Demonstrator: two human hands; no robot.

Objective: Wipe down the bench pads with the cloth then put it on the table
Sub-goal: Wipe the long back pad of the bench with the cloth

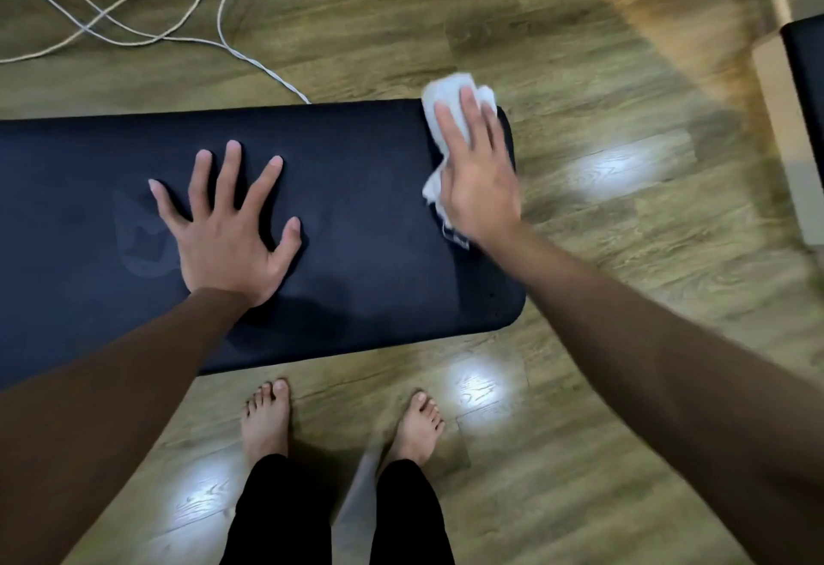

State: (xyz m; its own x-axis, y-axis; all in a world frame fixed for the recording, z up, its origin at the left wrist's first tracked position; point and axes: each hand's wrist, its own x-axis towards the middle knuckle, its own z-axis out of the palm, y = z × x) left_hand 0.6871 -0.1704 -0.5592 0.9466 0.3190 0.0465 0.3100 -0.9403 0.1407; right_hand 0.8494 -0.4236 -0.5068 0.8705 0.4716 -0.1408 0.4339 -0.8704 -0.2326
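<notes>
A long black bench pad point(365, 190) runs across the view from the left edge to a rounded right end. My left hand point(227, 230) lies flat on its middle, fingers spread, holding nothing. My right hand point(475, 172) presses a crumpled white cloth point(446, 94) onto the pad's far right end. The cloth sticks out beyond my fingertips and beside my thumb; the rest of it is hidden under my palm.
Wooden floor point(602, 252) surrounds the bench. White cables point(178, 25) loop on the floor behind it. Another black padded piece point(809, 87) with a beige frame point(778, 87) shows at the right edge. My bare feet point(267, 422) stand in front of the bench.
</notes>
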